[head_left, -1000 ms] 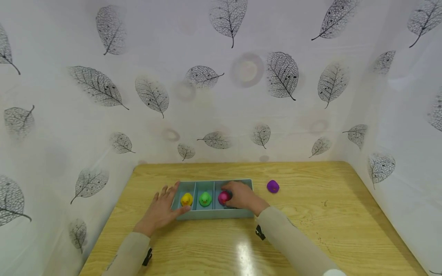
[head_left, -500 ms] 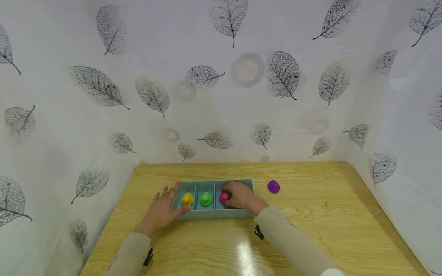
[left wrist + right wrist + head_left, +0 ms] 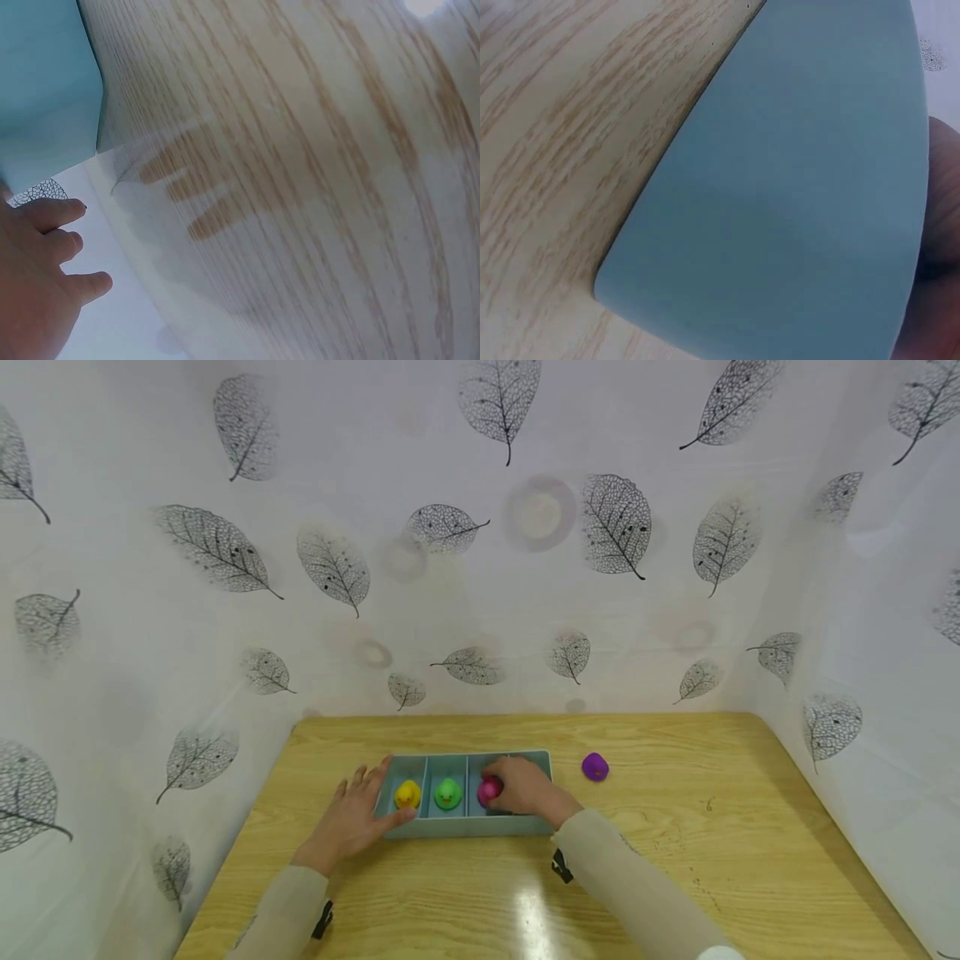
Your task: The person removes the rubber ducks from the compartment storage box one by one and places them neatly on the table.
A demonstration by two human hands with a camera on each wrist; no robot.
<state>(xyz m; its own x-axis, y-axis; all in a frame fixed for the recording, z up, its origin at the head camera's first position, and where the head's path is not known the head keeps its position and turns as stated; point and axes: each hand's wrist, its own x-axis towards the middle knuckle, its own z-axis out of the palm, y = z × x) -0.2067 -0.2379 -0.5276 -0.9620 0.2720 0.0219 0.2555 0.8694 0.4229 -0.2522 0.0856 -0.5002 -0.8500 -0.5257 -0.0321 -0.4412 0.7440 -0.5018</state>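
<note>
Little has changed: the right hand (image 3: 531, 789) still grips the pink duck (image 3: 489, 790) in the tray's (image 3: 465, 827) third compartment (barely shifted), while the left hand (image 3: 352, 814), fingers spread, steadies the tray's near-left corner.

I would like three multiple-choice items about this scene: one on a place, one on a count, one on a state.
1. Where is the small purple toy?
A. inside the tray
B. on the wooden table, right of the tray
C. in the left hand

2. How many toys lie in the grey-blue divided plastic tray?
A. one
B. three
C. five

3. What does the right hand do?
A. lies flat on the table
B. holds the pink toy
C. lifts the tray

Answers: 1 B, it sits outside the tray's right wall; 2 B, yellow toy duck, green toy duck and pink; 3 B, fingers curl on it.
</note>
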